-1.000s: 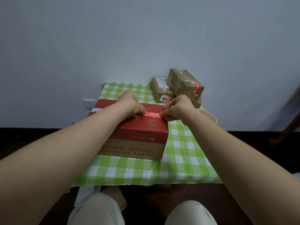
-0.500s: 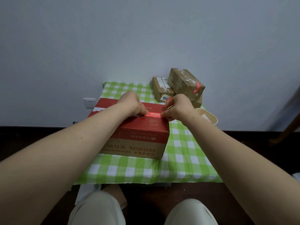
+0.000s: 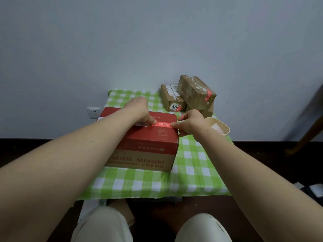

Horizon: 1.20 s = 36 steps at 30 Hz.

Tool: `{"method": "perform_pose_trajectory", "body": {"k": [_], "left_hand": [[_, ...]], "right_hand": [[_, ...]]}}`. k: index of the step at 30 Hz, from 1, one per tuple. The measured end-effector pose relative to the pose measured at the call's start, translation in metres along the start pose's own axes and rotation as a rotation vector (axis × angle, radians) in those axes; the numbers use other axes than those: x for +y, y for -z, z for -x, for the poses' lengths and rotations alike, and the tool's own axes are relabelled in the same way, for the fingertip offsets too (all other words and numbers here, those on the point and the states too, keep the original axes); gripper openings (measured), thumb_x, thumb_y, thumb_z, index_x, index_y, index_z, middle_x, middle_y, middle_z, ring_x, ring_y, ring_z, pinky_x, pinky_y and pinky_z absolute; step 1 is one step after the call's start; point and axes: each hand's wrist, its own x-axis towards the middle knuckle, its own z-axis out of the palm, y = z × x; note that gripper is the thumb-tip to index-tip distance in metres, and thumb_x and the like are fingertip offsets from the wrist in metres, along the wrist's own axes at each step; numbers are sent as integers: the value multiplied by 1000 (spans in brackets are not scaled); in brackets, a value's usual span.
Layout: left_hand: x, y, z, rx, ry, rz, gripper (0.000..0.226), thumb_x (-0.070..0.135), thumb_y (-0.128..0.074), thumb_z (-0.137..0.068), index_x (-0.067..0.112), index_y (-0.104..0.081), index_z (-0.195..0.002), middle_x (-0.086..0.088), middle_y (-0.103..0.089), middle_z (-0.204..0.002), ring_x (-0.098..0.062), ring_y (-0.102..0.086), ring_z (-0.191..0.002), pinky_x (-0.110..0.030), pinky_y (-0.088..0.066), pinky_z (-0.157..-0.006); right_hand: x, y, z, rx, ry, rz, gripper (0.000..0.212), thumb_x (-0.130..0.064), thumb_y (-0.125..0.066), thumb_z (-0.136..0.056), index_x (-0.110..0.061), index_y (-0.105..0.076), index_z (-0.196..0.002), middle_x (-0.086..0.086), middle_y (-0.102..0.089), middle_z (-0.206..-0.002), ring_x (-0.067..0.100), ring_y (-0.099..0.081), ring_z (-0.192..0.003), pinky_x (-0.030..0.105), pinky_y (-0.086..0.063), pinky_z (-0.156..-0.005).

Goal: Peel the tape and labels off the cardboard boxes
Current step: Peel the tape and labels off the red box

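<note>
Left hand point(image 3: 139, 110), right hand point(image 3: 192, 122), tape point(image 3: 163, 124) stretched between

1. A red-topped cardboard box point(image 3: 152, 142) is set on a counter point(image 3: 192, 172) covered with a green-and-white checked cloth.
2. The left hand point(image 3: 139, 110) is laid on the box top, its fingertips at the left end of a strip of red tape point(image 3: 163, 124). Whether the strip is pinched there cannot be told.
3. The strip's right end is pinched by the fingers point(image 3: 174, 125) of the right hand point(image 3: 191, 122) at the box's right top edge.
4. Brown boxes point(image 3: 196, 92) bearing labels are piled at the counter's far right, and a cream cup point(image 3: 219, 127) is seen just beside the right wrist.
</note>
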Motion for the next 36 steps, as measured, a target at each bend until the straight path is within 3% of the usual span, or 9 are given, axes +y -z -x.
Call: {"method": "perform_pose_trajectory", "body": {"k": [3,5,8,9,11,13,16,21,36], "left_hand": [[-11,5,1,3,32,-125,54,54,-76,-66,10,-48,-77,-2,-55,-72,-21,-56,-77,-29,-44,-67],[-20,7,2,28,17,-112,50,50,-76,-69,6,-56,-80,-3,-58,-78,-22,-56,-83,-32,-44,-70],[-24,1,13,169,-177,55,21,25,-69,-77,13,-70,-95,-2,-68,-100,-18,-59,-90,-30,-46,-77],[-22,-2,19,185,-282,79,29,21,-63,-79,17,-67,-108,-2,-65,-114,-18,-57,-100,-29,-45,-86],[-20,-9,28,48,-475,-38,63,22,-59,-81,17,-39,-141,-5,-41,-146,-21,-40,-130,-32,-33,-108],[-22,-19,33,-120,-545,-334,88,32,-59,-83,11,-7,-150,-8,-9,-158,-20,-11,-145,-32,-9,-117],[-33,-35,33,-163,-523,-473,101,46,-59,-82,10,6,-150,-7,11,-158,-18,7,-146,-30,3,-117],[-35,-43,34,-44,-587,-423,102,53,-57,-82,10,4,-150,-7,9,-159,-17,5,-146,-28,1,-118],[-42,-37,37,48,-565,-480,104,54,-60,-78,11,1,-150,-6,3,-159,-17,0,-147,-29,-2,-118]], "right_hand": [[-1,-2,0,-12,-7,-11,19,-4,-68,-82,-9,-52,-74,8,-57,-70,18,-56,-53,25,-55,-49],[-2,-2,3,22,5,19,15,2,-54,-87,-6,-57,-75,9,-58,-75,21,-59,-57,35,-59,-64],[-4,-3,15,170,185,289,31,1,-41,-86,-5,-59,-112,9,-61,-107,27,-61,-97,36,-49,-88],[-7,-5,23,162,276,368,39,-1,-41,-85,-7,-55,-121,10,-57,-121,26,-54,-112,33,-42,-93],[-12,-12,35,9,396,505,52,-5,-41,-82,-7,-42,-135,12,-40,-143,25,-34,-134,30,-29,-106],[-7,-23,39,-152,394,708,68,-14,-43,-84,-5,-18,-147,12,-11,-157,22,-7,-146,31,-7,-117],[7,-36,37,-179,371,933,85,-29,-48,-84,-6,1,-149,12,8,-158,21,8,-146,36,5,-119],[11,-40,39,-82,446,939,94,-43,-55,-81,-7,-1,-149,12,2,-158,22,3,-147,36,2,-119],[14,-29,43,-50,384,916,94,-34,-58,-80,-7,1,-149,11,6,-158,24,9,-146,39,1,-120]]}}
